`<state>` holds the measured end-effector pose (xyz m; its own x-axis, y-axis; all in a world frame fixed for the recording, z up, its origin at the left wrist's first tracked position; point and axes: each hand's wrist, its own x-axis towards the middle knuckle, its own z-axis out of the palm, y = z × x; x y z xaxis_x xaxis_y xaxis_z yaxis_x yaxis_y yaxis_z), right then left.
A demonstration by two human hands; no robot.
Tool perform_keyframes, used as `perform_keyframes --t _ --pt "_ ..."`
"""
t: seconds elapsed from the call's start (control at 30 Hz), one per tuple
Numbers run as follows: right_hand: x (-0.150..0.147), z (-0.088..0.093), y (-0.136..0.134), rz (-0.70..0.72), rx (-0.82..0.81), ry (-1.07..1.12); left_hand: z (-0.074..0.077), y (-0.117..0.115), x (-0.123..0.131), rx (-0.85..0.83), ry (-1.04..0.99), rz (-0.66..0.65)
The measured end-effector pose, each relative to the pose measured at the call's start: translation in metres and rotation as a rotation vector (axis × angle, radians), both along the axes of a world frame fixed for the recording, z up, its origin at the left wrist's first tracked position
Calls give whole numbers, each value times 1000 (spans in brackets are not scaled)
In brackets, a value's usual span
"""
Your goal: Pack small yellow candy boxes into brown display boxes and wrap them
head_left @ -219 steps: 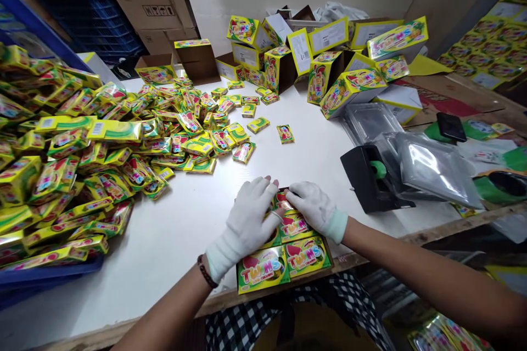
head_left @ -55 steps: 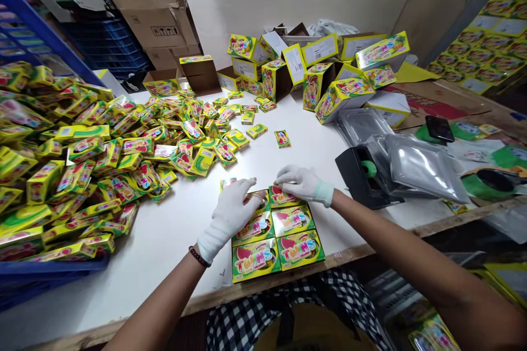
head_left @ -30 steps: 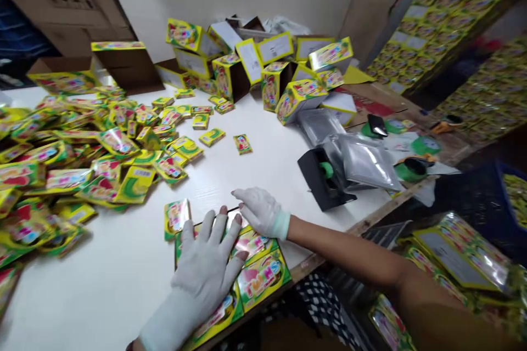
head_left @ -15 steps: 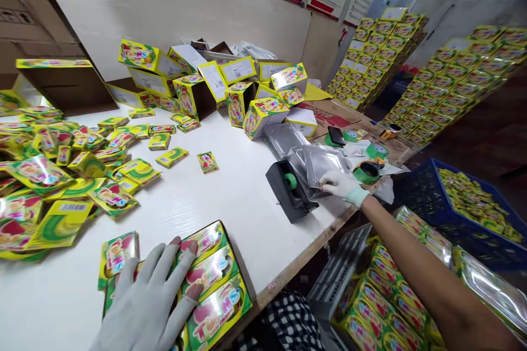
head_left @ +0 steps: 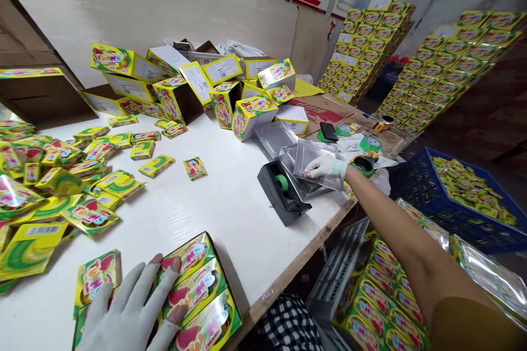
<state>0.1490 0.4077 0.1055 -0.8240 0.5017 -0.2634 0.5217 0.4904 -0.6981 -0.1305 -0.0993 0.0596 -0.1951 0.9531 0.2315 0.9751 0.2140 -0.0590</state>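
My left hand, in a white fingerless glove, lies flat and open on a tray of yellow candy packs at the near table edge. My right hand, also gloved, reaches out to the right and grips the top clear plastic lid of a stack beside a black tape dispenser. A single loose pack lies just left of the tray.
Loose yellow packs cover the left of the white table. Open yellow cartons crowd the back. A phone and tape rolls lie at right. Blue crate and stacked boxes stand beyond; filled trays sit below.
My view swung right. My right hand left the tray, reached to the plastic lid stack and closed on the top lid. The left hand stayed flat on the tray.
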Motion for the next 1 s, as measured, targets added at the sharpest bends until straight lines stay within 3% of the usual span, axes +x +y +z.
perform_keyframes --t 0.13,0.27,0.6,0.73,0.87,0.93,1.0 --pt "-4 0 -1 -18 -29 -19 1 1 1 9 34 -25" --pt "-5 3 -4 -10 42 -44 3 1 1 3 34 -23" --pt "-12 16 -53 29 545 -50 2 1 -1 12 20 -14" --pt "-15 53 -71 -70 721 38 5 3 3 32 -23 -12" --pt "-33 116 -110 -123 840 482 25 7 7 -22 -300 73" --pt "-50 142 -137 -106 723 680 44 10 1 35 -604 179" --pt "-72 152 -167 -36 266 861 67 12 -11 273 -942 314"
